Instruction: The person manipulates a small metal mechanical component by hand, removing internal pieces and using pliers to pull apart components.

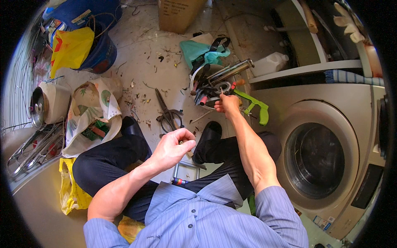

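Note:
My right hand point(229, 104) reaches forward to a white bucket point(192, 81) packed with tools. Its thumb and finger are pinched together by a grey metal ring point(223, 87), and what they grip is too small to make out. A bright green saw handle point(257, 106) juts out to the right of the hand; metal tubes point(231, 71) stick up behind it. Over my lap, my left hand point(175, 145) is curled closed, and its palm is hidden. Beyond it, dark large scissors point(167, 113) lie on the floor, with their blades pointing away.
On the right stands a washing machine point(269, 101); a white jug point(271, 64) is behind it. A teal bag point(194, 51) lies past the bucket, near a cardboard box point(178, 16). To the left are a patterned bag point(78, 132) and a blue bucket point(103, 56). Scraps litter the floor.

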`<state>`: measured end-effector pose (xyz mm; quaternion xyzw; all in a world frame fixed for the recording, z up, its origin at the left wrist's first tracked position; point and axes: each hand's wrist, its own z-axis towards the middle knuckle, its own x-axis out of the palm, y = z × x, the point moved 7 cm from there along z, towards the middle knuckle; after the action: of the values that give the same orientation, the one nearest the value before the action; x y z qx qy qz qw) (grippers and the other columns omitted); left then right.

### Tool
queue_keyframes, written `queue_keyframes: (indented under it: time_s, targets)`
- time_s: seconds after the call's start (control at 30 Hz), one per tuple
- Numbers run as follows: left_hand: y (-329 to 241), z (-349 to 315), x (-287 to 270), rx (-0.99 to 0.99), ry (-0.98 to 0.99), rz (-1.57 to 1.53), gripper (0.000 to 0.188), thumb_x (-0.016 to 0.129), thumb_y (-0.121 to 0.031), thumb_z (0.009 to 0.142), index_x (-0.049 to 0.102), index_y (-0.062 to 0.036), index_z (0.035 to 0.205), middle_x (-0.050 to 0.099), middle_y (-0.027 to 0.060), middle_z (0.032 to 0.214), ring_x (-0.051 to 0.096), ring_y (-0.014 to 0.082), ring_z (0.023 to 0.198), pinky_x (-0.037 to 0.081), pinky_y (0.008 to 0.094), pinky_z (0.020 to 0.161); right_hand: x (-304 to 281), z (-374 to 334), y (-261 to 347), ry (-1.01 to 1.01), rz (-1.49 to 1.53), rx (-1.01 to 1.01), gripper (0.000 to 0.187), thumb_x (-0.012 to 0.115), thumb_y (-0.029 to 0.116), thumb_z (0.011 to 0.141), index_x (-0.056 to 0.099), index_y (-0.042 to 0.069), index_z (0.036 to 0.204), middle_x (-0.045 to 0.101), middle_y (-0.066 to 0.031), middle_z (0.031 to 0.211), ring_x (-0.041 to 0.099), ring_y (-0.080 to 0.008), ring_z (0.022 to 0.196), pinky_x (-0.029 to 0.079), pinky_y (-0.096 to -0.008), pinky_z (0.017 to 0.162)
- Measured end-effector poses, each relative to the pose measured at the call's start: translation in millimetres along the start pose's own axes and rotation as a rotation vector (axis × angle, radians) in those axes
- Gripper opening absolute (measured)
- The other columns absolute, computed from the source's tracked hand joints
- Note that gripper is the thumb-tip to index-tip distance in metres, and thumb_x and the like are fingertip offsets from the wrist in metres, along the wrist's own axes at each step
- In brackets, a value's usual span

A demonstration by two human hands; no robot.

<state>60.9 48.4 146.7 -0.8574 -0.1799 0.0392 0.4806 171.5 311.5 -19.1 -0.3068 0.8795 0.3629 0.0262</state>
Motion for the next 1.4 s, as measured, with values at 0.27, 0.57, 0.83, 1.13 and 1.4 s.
queue_keyframes:
  time_s: [0.27, 0.57, 0.83, 1.13, 1.4]
  targets:
    - [-1.1, -1.8, 0.4, -0.005, 0.01, 0.042, 0.019, 0.063, -0.02, 0.087, 0.065, -0.0012, 0.094, 0.06, -0.0013, 0.075, 0.053, 0.0058, 0.071, 0.044, 0.024, 0.064, -1.2, -6.9, 2.9, -0.034, -0.076, -0.075, 0.017, 0.054, 0.012, 0.09, 0.057, -0.004, 0.089, 0.064, -0.0148, 0.07, 0.058, -0.0192, 0.048, 0.043, -0.0311, 0.04]
    - [-6.5, -5.1, 5.6, -0.011, 0.043, 0.099, 0.021, 0.062, -0.02, 0.088, 0.065, -0.0011, 0.096, 0.061, 0.0002, 0.076, 0.054, 0.0068, 0.071, 0.045, 0.0248, 0.064, -7.1, -9.8, -9.6, -0.034, 0.022, 0.02, 0.02, 0.052, 0.014, 0.092, 0.059, -0.004, 0.086, 0.064, -0.0155, 0.072, 0.059, -0.019, 0.051, 0.045, -0.031, 0.042]
    - [-5.8, -5.4, 5.8, -0.029, 0.043, 0.125, 0.021, 0.062, -0.02, 0.087, 0.066, -0.001, 0.097, 0.062, 0.0006, 0.076, 0.054, 0.0071, 0.071, 0.045, 0.0252, 0.063, -3.4, -9.7, -9.5, -0.041, 0.032, 0.065, 0.022, 0.051, 0.015, 0.093, 0.059, -0.006, 0.089, 0.065, -0.0163, 0.073, 0.06, -0.0207, 0.051, 0.047, -0.0321, 0.042]
    - [-8.2, -6.7, 4.2, -0.009, 0.043, 0.15, 0.026, 0.062, -0.022, 0.087, 0.064, 0.0015, 0.097, 0.065, 0.0071, 0.078, 0.059, 0.0115, 0.07, 0.048, 0.0295, 0.066, -0.5, -12.7, -11.6, -0.01, -0.023, 0.036, 0.022, 0.052, 0.016, 0.093, 0.059, -0.004, 0.085, 0.065, -0.0159, 0.071, 0.06, -0.0208, 0.05, 0.046, -0.0316, 0.041]
    - [-11.8, -9.1, 6.7, -0.033, 0.062, 0.167, 0.023, 0.062, -0.021, 0.087, 0.066, -0.0004, 0.097, 0.062, 0.002, 0.075, 0.054, 0.0085, 0.069, 0.046, 0.0269, 0.062, -2.4, -18.4, -13.8, -0.019, 0.117, 0.062, 0.022, 0.051, 0.014, 0.092, 0.054, -0.006, 0.082, 0.063, -0.0188, 0.069, 0.057, -0.022, 0.048, 0.043, -0.0327, 0.039]
